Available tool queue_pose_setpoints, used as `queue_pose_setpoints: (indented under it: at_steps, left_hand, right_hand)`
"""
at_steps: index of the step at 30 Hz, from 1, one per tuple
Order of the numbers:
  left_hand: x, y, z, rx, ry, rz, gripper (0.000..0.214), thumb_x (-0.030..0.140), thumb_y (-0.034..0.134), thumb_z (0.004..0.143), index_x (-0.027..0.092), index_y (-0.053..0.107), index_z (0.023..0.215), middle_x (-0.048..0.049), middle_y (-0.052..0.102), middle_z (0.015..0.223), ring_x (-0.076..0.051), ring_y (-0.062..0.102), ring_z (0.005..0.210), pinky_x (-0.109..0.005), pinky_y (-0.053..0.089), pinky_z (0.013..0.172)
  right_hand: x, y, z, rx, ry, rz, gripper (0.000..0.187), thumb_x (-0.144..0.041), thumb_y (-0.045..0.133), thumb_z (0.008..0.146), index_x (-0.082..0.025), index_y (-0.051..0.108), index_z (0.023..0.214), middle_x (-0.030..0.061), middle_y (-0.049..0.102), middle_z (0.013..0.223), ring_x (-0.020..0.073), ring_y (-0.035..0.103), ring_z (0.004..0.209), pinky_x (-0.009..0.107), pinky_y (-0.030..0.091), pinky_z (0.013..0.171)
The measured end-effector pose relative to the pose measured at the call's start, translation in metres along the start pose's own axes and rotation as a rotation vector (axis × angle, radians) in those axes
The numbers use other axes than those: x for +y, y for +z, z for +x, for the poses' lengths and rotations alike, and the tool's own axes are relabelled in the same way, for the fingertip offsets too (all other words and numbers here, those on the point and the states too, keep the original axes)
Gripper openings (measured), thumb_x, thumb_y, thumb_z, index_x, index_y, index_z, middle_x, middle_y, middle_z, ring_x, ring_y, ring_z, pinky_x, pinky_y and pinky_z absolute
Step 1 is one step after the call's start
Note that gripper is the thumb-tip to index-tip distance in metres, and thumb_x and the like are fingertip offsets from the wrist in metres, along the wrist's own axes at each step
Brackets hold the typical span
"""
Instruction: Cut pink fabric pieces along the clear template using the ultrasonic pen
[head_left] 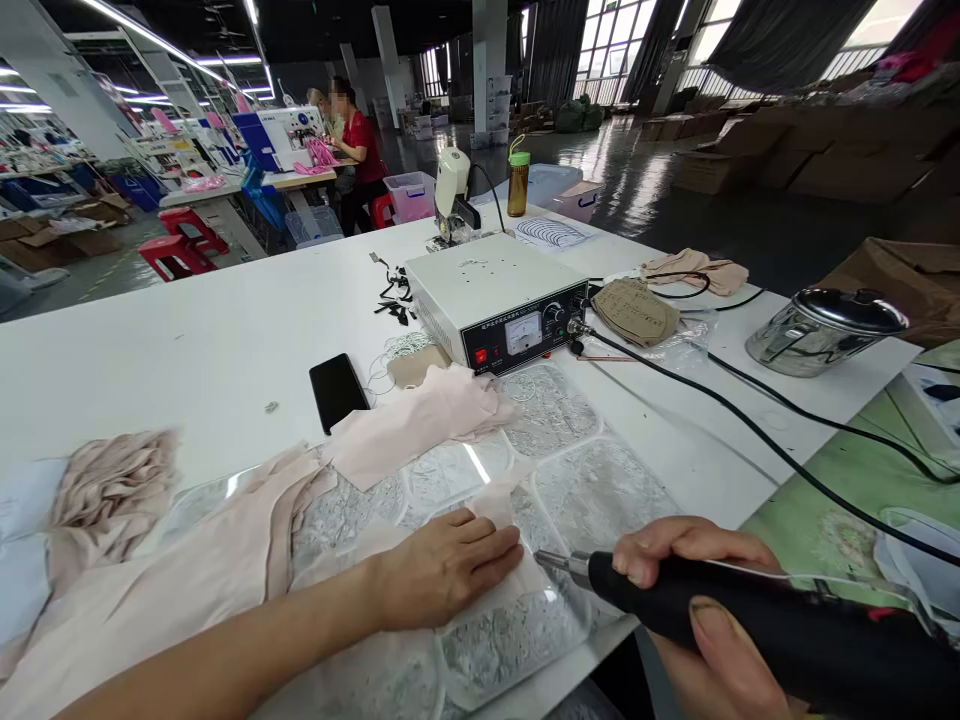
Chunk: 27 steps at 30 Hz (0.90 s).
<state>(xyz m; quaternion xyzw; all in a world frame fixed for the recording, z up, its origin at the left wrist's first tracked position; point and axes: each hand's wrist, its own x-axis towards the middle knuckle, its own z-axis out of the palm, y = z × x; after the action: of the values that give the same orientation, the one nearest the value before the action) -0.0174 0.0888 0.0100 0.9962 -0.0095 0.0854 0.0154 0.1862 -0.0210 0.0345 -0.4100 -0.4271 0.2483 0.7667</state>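
My right hand [712,590] is wrapped round the thick black grip of a corded ultrasonic hand tool [780,620]. Its narrow metal tip points left and reaches the edge of a thin pale-pink fabric piece [499,505], close to my left fingertips; whether it touches is unclear. My left hand [450,565] lies palm down on that fabric, fingers slightly bent and side by side, pressing it onto a clear patterned mat [517,640]. Just beyond lies a folded pale-pink fabric stack [420,415]. More long pink pieces [187,550] spread under and beside my left forearm.
A white control box [495,290] with a dial stands behind the mat, its black cables running right. Around it are a phone [337,390], a bottle [518,185], a small machine [454,195], a lidded steel pot [825,330] and brown fabric [636,312]. Someone in red sits far back.
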Motion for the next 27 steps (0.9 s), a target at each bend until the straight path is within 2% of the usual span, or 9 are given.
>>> queue_pose_setpoints:
  at_steps: [7, 18, 27]
  left_hand:
    - [0.0, 0.0, -0.002, -0.009, 0.008, 0.004, 0.036, 0.009, 0.035, 0.098, 0.0, 0.05, 0.129, -0.0195, 0.056, 0.131, -0.022, 0.056, 0.09, -0.035, 0.045, 0.078]
    - [0.0, 0.0, -0.001, -0.011, 0.004, 0.013, 0.036, 0.01, 0.033, 0.098, 0.001, 0.051, 0.128, -0.0191, 0.057, 0.131, -0.022, 0.055, 0.088, -0.036, 0.046, 0.076]
    - [0.0, -0.001, 0.0, -0.006, 0.005, 0.015, 0.036, 0.009, 0.031, 0.099, 0.001, 0.053, 0.127, -0.0178, 0.057, 0.131, -0.022, 0.055, 0.087, -0.035, 0.046, 0.076]
  right_hand:
    - [0.008, 0.003, 0.0, -0.004, -0.003, 0.057, 0.01, -0.028, 0.058, 0.086, -0.022, 0.056, 0.093, 0.0015, 0.057, 0.08, 0.0134, 0.057, 0.064, 0.032, 0.055, 0.061]
    - [0.018, 0.003, -0.001, -0.016, 0.015, 0.069, 0.012, -0.029, 0.057, 0.086, -0.022, 0.055, 0.096, 0.0023, 0.056, 0.082, 0.0148, 0.056, 0.067, 0.035, 0.054, 0.064]
    - [0.022, -0.001, 0.003, -0.085, 0.015, 0.005, 0.009, -0.028, 0.058, 0.086, -0.023, 0.054, 0.092, 0.002, 0.057, 0.082, 0.0147, 0.056, 0.065, 0.036, 0.054, 0.063]
